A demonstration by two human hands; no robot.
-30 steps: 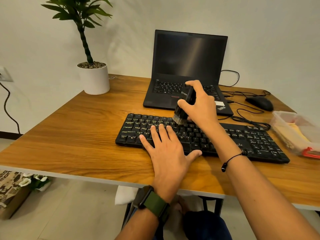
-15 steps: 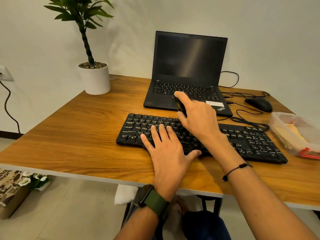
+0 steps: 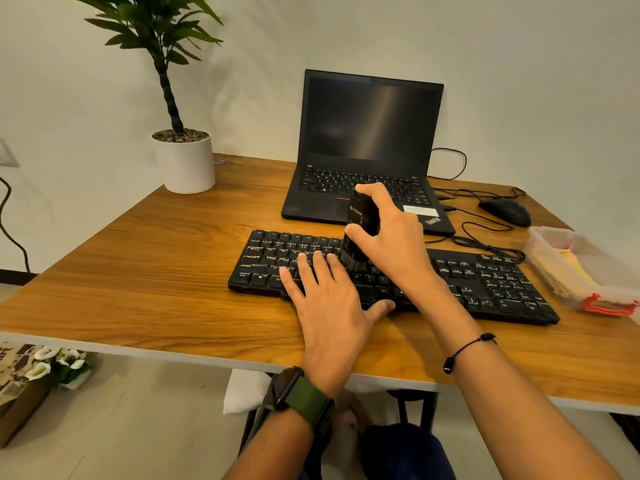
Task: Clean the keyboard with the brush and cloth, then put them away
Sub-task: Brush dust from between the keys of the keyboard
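A black keyboard [image 3: 491,282] lies across the wooden desk [image 3: 145,271] in front of me. My left hand [image 3: 329,299] rests flat on its left half, fingers straight on the keys, thumb at the front edge. My right hand [image 3: 391,237] grips a black brush [image 3: 360,220] upright, its bristles down on the keys in the middle of the keyboard, just beyond my left fingertips. A yellow cloth [image 3: 568,271] lies inside a clear plastic box [image 3: 550,237] at the right edge of the desk.
An open black laptop [image 3: 367,133] stands right behind the keyboard. A black mouse [image 3: 505,211] and loose cables [image 3: 485,240] lie at the back right. A white potted plant [image 3: 185,161] stands at the back left. A box with flowers [image 3: 31,379] sits on the floor.
My right hand swept the brush down over the keys and tilted it low, then raised it upright again on the middle keys. My left hand has stayed flat on the keyboard.
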